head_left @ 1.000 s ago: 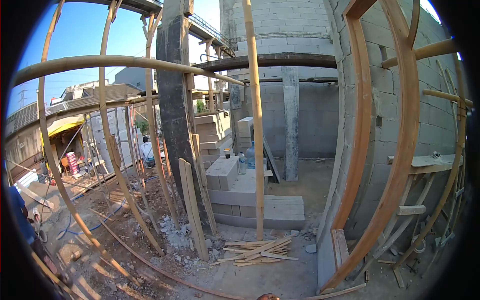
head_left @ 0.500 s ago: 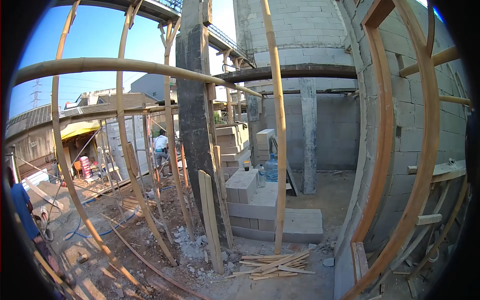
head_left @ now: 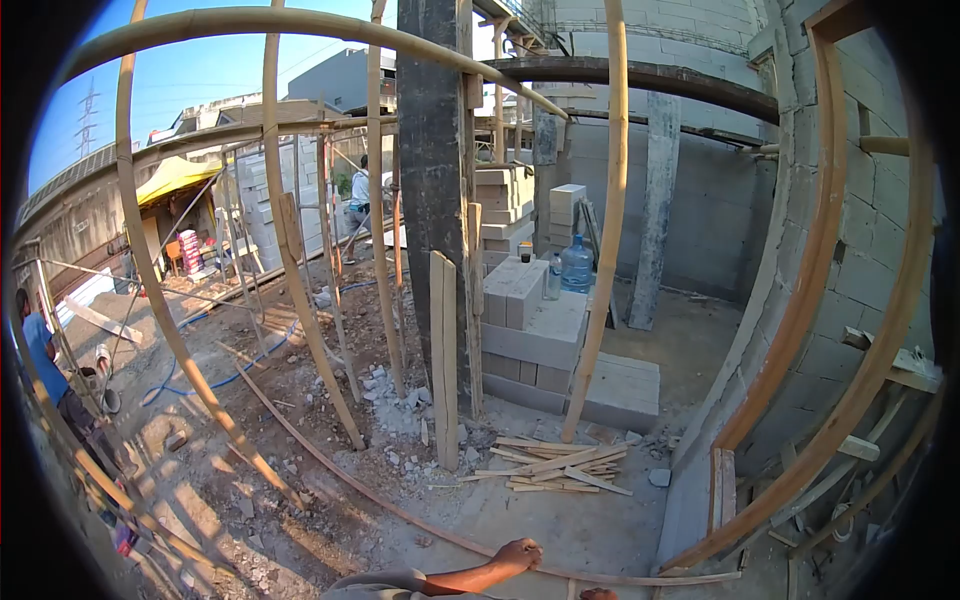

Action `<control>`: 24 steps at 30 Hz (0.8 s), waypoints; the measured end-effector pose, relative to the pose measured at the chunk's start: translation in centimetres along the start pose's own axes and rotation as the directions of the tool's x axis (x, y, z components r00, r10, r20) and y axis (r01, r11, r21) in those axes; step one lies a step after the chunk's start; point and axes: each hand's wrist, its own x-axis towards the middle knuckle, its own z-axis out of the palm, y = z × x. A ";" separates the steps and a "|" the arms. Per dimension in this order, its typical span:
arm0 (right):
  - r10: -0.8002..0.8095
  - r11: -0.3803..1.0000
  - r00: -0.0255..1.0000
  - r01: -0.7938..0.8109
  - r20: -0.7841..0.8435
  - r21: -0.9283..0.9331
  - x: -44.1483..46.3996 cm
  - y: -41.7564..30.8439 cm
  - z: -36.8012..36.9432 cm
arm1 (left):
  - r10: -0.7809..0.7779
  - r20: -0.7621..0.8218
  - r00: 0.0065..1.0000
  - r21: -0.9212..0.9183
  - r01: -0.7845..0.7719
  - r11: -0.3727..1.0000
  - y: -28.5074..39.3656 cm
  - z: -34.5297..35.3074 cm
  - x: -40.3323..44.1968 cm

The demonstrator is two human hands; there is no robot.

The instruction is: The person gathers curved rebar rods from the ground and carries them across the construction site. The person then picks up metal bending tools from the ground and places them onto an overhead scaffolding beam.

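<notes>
Left hand point(head_left: 522, 553): bare, fingers curled inward, grip narrow; contents, if any, cannot be made out. Forearm entering from the lower left, grey sleeve point(head_left: 378, 582) pushed back.

Right hand point(head_left: 598, 594): only a small upper part visible at the bottom edge, just beside the left hand; grip cannot be told.

Long thin strip point(head_left: 330, 462): one, reddish-brown, narrow, appearing curved; passes right by the left hand, extending away to its far left and to its right. Touching or merely behind the fingers: cannot be told.

Wooden slats point(head_left: 560, 463): loose heap, pale, flat, crossed at various angles; on the ground beyond the left hand.

Light grey blocks point(head_left: 530, 325): stacked, beyond the slats; bearing a dark cup point(head_left: 525, 252), a small clear bottle point(head_left: 555, 277) and a large blue water bottle point(head_left: 576, 265).

Wooden frame point(head_left: 828, 210): orange-brown, upright, right of both hands.

Bamboo pole point(head_left: 606, 215): upright, lower end beside the slats.
</notes>
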 end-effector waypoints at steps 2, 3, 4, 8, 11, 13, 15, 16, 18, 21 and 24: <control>0.106 0.993 0.994 -0.108 -0.037 -0.047 -3.1 -4.2 0.6 | 0.022 -0.046 0.999 -0.032 -0.024 0.999 0.2 -0.2 -0.9; 0.148 0.986 0.988 -0.150 -0.042 -0.065 -3.9 -5.5 0.9 | 0.025 -0.062 0.998 -0.077 -0.029 0.997 -1.2 -0.4 -0.7; 0.180 0.979 0.983 -0.183 -0.039 -0.085 -4.4 -7.0 1.3 | 0.031 -0.082 0.996 -0.117 -0.041 0.992 -2.5 -0.9 -0.3; 0.217 0.955 0.976 -0.210 0.012 -0.209 -3.4 -8.9 2.4 | -0.035 -0.175 0.984 -0.203 -0.001 0.979 -3.4 -2.8 -2.3; 0.233 0.928 0.972 -0.214 0.028 -0.305 -2.9 -10.5 3.1 | -0.131 -0.260 0.957 -0.261 0.061 0.963 -4.4 -3.6 -2.9; 0.235 0.922 0.969 -0.195 0.082 -0.333 -1.8 -11.5 3.5 | -0.166 -0.300 0.940 -0.314 0.067 0.947 -5.3 -2.9 -3.2; 0.170 0.869 0.960 -0.040 0.222 -0.494 1.4 -10.6 3.1 | -0.159 -0.348 0.924 -0.354 0.027 0.935 -4.7 -3.0 -3.1; 0.112 0.805 0.946 0.092 0.303 -0.586 1.7 -11.4 3.1 | -0.151 -0.404 0.902 -0.334 0.009 0.943 -4.0 -2.6 -3.3; 0.041 0.747 0.917 0.235 0.396 -0.622 4.1 -11.6 3.3 | -0.172 -0.409 0.896 -0.360 0.015 0.933 -3.7 -1.9 -3.2; -0.082 0.770 0.885 0.349 0.459 -0.535 7.3 -11.1 3.0 | 0.165 -0.276 0.947 -0.576 -0.300 0.760 -7.8 -0.6 -0.4; 0.165 0.852 0.921 0.048 0.353 -0.522 11.4 -10.7 2.2 | 0.159 -0.291 0.943 -0.454 -0.282 0.845 -7.9 0.4 1.8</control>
